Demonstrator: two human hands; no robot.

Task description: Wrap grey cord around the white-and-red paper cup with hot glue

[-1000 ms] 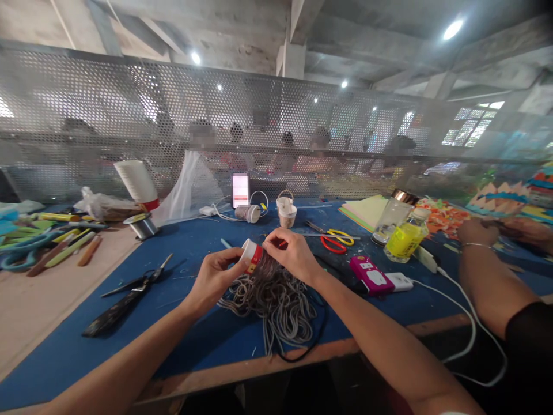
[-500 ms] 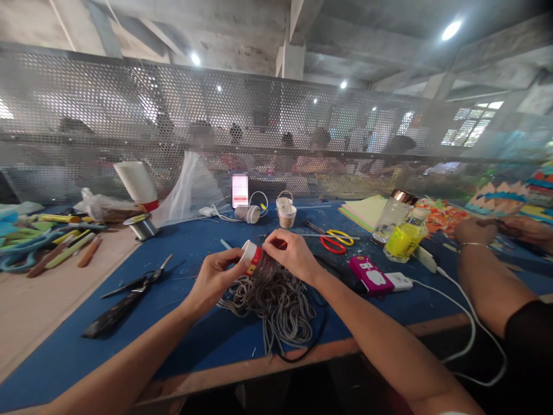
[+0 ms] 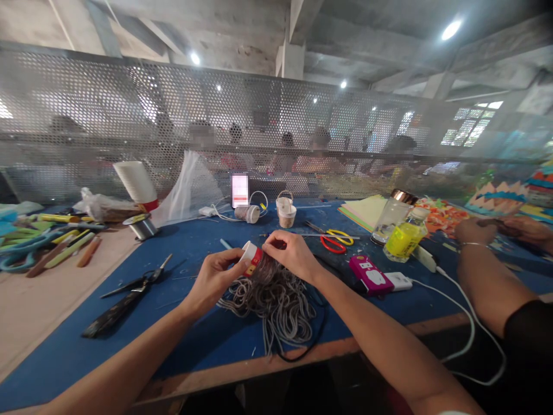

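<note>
My left hand (image 3: 216, 275) grips a small paper cup (image 3: 251, 256) with a white rim and red band, tipped on its side, partly wrapped in grey cord. My right hand (image 3: 290, 253) is closed over the cup's far side, fingers pinched on the cord there. Below both hands a loose heap of grey cord (image 3: 276, 305) lies on the blue mat (image 3: 194, 340), trailing toward the table's front edge.
Black scissors (image 3: 129, 294) lie left; yellow-and-red scissors (image 3: 332, 239), a pink phone (image 3: 370, 275) with white charger, a yellow bottle (image 3: 406, 237) and glass sit right. Another person's arm (image 3: 488, 276) rests at far right. A finished cup (image 3: 287, 213) and perforated metal screen (image 3: 173, 121) stand behind.
Almost nothing differs. My hands have stayed on the cup, with only a slight shift of the right fingers on the cord.
</note>
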